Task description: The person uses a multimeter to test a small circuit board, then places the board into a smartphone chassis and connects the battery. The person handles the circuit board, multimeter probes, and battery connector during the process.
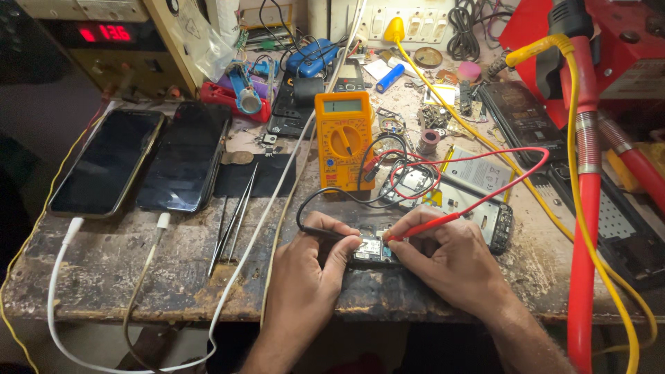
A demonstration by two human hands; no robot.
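My left hand [315,260] grips a black test probe [332,234] with its tip on a small phone circuit board [375,248] lying near the bench's front edge. My right hand [443,255] pinches a red test probe [424,226], its tip touching the same board from the right. Black and red leads loop back to an orange multimeter [344,140] standing just behind the board. The board is partly hidden under my fingers.
Two dark smartphones [107,161] [185,156] lie at the left with white cables [62,277] plugged in. Tweezers [232,225] rest beside them. An open phone shell [500,226] and a battery [481,173] sit to the right; red and yellow hoses [585,208] cross the right side. A power supply [111,41] stands behind.
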